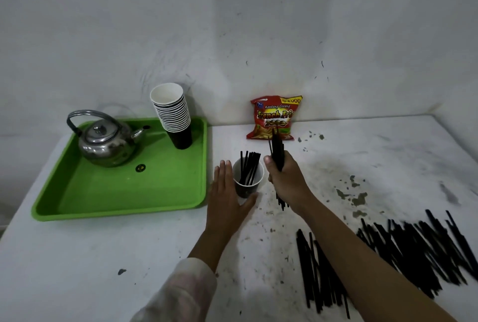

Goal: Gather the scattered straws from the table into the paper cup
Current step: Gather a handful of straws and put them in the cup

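Loose straws (403,254): a big messy pile of black straws lies on the white table (129,257), close to me on my right side, past my right arm.
Sleeve (181,293): my left arm has a pale sleeve on it. My right arm is bare.
My left hand (227,192): it lies open and flat, fingers straight and close together. It rests next to the left side of the paper cup, and my thumb curves around the front of the cup's bottom. It holds nothing.
My right hand (284,174): my fingers are closed tight around a bunch of straws (277,151). The bunch stands almost straight up. Some ends stick out above my fist and some below it. My hand is just to the right of the cup.
Paper cup (247,183): it stands up on the table between my two hands. A few black straws (248,166) already stand in it, leaning.
Green tray (103,192): it sits to the left of the cup, with a shiny kettle (106,140) and a stack of cups (173,114) on it.
Snack bag (274,117): a red bag leans on the wall at the back, behind my right hand.
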